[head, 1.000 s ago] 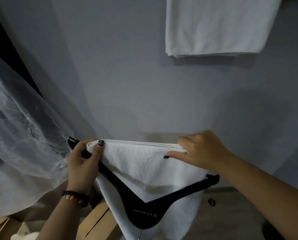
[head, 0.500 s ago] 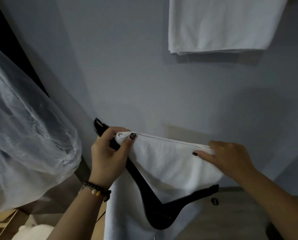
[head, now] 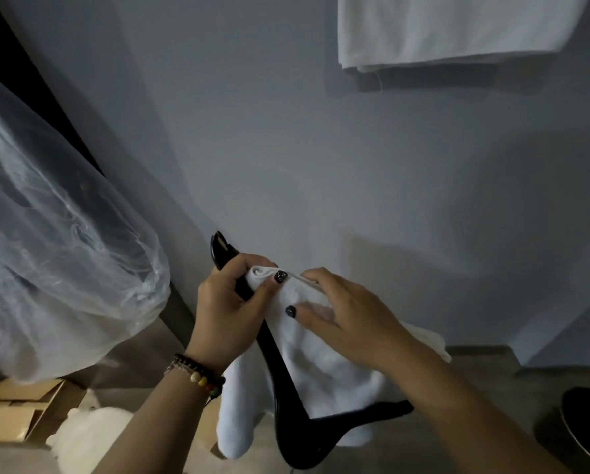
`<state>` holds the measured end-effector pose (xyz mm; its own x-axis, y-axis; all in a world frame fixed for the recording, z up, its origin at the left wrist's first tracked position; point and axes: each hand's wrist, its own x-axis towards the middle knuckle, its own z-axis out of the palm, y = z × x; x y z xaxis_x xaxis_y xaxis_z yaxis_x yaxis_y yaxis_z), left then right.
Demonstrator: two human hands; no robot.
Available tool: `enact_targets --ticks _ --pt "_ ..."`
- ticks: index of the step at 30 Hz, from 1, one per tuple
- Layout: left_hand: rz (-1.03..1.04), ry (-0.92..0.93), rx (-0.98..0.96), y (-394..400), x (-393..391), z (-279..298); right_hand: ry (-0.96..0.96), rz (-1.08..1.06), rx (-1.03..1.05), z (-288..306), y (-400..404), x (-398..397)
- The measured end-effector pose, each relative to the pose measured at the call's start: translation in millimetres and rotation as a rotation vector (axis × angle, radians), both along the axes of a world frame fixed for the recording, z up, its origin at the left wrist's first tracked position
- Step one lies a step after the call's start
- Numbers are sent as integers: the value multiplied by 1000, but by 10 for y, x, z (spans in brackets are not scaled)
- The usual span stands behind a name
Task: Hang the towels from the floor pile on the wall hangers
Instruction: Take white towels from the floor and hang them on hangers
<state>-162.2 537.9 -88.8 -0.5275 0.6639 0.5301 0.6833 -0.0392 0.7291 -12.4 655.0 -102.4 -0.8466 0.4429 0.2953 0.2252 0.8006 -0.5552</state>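
A white towel [head: 324, 367] is draped over the bar of a black hanger [head: 288, 422] that I hold upside down in front of the grey wall. My left hand [head: 228, 309] grips the hanger's left arm and pinches the towel's folded corner against it. My right hand [head: 351, 319] lies on the towel just right of the left hand, thumb and fingers pressing the cloth. The hanger's hook is hidden below. Another white towel [head: 457, 29] hangs high on the wall at the upper right. A pale heap of towels [head: 88, 436] lies on the floor at the lower left.
A large clear plastic bag [head: 54, 254] bulges in from the left. Cardboard boxes [head: 16, 419] sit on the floor under it. A dark round object [head: 584, 425] stands at the lower right. The grey wall [head: 321, 165] is straight ahead.
My right hand has slid left along the towel's top edge until it is next to my left hand. The hanger has tilted, its left end rising, and the towel has bunched toward that end.
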Motion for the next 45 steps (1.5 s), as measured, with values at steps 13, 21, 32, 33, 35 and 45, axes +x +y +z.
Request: enact_targets --ticks 13,21,32,33,35,45 --pt "-159 -485 -100 -268 155 -521 95 2 -224 -499 -249 -111" --pt "-166 -747 -207 -531 381 -1180 115 -127 -273 -546 -134 27" --pt "-30 -388 -680 -302 643 -1103 244 -343 -278 -266 64 34" --pt "-12 -344 -676 -257 595 -1073 264 -371 -280 -218 92 38" --pt "10 -252 -725 -169 493 -1013 323 -437 -295 -97 154 37" --pt "10 182 -939 416 -193 -658 632 -631 -223 300 493 56"
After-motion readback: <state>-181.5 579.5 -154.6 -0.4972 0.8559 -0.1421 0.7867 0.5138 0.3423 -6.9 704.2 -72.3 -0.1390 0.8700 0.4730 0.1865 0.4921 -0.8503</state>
